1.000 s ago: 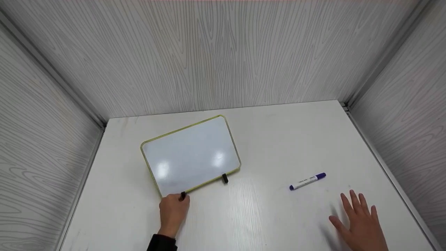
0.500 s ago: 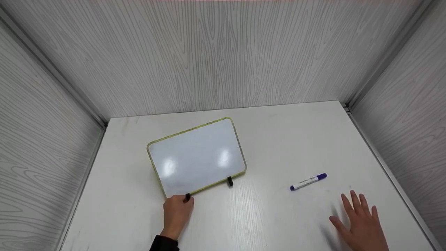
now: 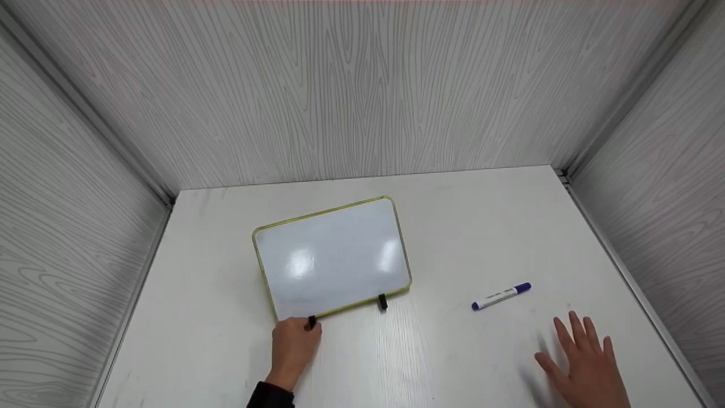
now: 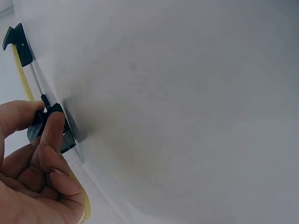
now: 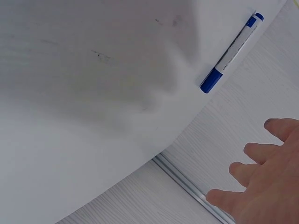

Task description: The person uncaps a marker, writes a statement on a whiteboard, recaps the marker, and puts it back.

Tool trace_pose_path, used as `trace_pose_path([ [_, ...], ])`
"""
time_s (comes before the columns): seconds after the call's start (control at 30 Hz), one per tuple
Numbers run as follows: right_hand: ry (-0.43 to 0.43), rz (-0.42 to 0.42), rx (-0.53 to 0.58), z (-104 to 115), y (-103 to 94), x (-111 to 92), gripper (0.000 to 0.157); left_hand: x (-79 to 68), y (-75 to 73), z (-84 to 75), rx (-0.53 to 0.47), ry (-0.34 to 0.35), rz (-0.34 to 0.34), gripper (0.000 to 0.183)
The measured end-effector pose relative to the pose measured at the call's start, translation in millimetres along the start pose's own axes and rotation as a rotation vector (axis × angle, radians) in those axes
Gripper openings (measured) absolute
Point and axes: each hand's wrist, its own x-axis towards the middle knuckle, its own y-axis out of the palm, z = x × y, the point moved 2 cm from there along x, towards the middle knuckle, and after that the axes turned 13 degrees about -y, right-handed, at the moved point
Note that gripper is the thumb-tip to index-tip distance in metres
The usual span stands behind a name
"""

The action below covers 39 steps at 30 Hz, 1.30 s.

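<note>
A small whiteboard (image 3: 340, 249) with a yellow frame stands askew on the left half of the table, its right end farther back. My left hand (image 3: 294, 343) grips its near left corner. In the left wrist view, thumb and finger of that hand (image 4: 42, 172) pinch the black clip (image 4: 68, 139) on the frame. A second black clip (image 3: 383, 302) juts from the near edge farther right. Spread out flat, my right hand (image 3: 589, 362) holds nothing at the table's right side. Closest to it lies a capped marker (image 3: 501, 296) with a white barrel and blue-purple ends.
White wood-grain panels rise on three sides: a back wall (image 3: 362, 90), a left wall (image 3: 62, 226) and a right wall (image 3: 668, 170). A metal strip (image 3: 628, 283) runs along the right edge of the white table (image 3: 447, 226).
My left hand has slid the whiteboard rightward and a little nearer, turning it slightly clockwise so it slants less. The right hand and the marker have stayed in place.
</note>
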Motion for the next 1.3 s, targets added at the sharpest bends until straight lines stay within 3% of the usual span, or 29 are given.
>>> trace_pose_path([
  [0.4, 0.003, 0.022, 0.005, 4.3, 1.5, 4.3, 0.079, -6.9, 3.5, -4.7, 0.012, 0.029, 0.042, 0.056],
  [0.77, -0.027, -0.036, 0.010, 3.5, 0.5, 0.4, 0.075, -15.2, 12.6, -12.5, 0.059, 0.083, 0.045, 0.057],
  [1.3, -0.010, 0.008, 0.003, 2.5, -1.6, 3.5, 0.077, -28.3, 26.5, -17.3, 0.070, 0.136, 0.077, 0.055],
])
